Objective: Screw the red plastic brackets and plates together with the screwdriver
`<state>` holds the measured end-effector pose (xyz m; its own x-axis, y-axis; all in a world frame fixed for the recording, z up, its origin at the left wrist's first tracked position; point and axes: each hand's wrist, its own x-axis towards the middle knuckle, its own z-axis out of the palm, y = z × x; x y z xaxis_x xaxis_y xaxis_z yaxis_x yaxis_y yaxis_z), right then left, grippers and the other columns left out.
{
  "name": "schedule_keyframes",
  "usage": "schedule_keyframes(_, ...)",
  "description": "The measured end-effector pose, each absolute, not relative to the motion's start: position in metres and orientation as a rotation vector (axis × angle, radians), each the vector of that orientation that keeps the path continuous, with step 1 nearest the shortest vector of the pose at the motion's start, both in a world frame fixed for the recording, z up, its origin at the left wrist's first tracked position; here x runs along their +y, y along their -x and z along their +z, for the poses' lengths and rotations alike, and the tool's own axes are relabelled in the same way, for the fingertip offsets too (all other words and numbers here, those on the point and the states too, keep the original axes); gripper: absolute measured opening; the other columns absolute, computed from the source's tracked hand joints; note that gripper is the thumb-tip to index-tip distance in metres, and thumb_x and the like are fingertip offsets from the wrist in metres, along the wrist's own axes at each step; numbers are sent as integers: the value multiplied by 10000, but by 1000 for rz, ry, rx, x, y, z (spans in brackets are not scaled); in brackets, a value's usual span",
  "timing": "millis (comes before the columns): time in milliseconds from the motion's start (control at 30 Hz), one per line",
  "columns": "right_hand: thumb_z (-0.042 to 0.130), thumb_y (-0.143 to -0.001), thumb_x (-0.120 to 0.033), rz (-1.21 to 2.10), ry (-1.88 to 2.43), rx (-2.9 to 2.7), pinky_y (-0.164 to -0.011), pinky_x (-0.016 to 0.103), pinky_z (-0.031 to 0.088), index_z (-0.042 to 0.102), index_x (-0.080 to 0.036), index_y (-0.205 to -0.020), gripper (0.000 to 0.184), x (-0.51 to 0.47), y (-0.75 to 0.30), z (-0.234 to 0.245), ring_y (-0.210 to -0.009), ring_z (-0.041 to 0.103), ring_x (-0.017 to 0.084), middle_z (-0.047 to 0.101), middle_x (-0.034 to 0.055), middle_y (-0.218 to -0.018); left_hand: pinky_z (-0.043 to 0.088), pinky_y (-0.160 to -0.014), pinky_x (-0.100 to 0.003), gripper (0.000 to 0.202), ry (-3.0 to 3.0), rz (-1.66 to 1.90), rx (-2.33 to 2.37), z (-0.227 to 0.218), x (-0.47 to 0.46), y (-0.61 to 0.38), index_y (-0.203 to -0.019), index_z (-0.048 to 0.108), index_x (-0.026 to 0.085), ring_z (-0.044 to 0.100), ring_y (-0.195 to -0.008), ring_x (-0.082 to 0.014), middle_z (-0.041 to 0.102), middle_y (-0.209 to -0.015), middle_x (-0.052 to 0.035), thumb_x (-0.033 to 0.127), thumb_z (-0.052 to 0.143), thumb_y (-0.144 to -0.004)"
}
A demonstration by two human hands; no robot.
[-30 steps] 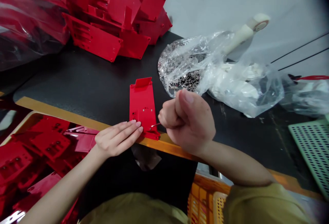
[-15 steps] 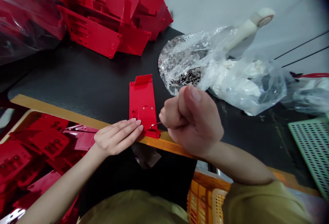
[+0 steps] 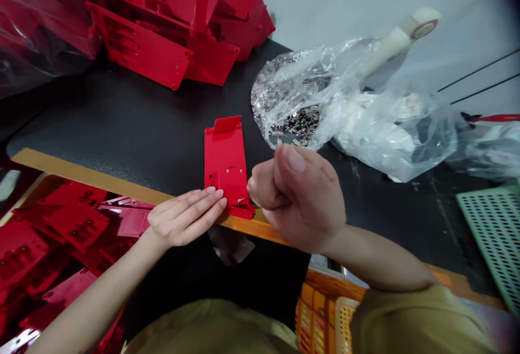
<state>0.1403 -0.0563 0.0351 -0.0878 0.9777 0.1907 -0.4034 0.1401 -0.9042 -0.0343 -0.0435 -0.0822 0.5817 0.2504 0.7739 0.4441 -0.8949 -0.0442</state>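
**Left grip:** open; fingers extended and close together; fingertips resting on the lower left part of the workpiece; nothing pinched.

**Right grip:** closed into a fist, thumb folded over the fingers; a thin metal pin held in it, projecting towards the workpiece; whether the tip touches I cannot tell.

**Workpiece:** a red plastic panel lying flat on the black table, between both grips; raised tab at the far end; near end resting over the orange edge strip.

**Small parts:** a clear plastic bag of small metal pieces, on the table just beyond the right grip.

**Beyond the workpiece:** a stack of red panels on the far side of the table; more red items in clear film at far left.

**Right side:** a white-filled plastic bag beside the small parts; a white roll behind it; a green perforated mat at the edge of view.

**Below the table edge:** a tray of red panels at lower left; a yellow-orange plastic crate at lower right; olive sleeves at the bottom of my view.
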Motion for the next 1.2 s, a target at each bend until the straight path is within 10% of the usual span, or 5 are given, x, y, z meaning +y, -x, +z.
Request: schedule_keyframes(1200,659,-863,-284,1406,810,-988,-428,231,205,303,-165,-493,527,-54,-137,42,-424,228,33,290,-62,-450,584,-925,-225,199,2608,-1192,-589,-79,-44,35,-1092,680,156,719,-1011,-153,757,-1073,-9,114,623,-905)
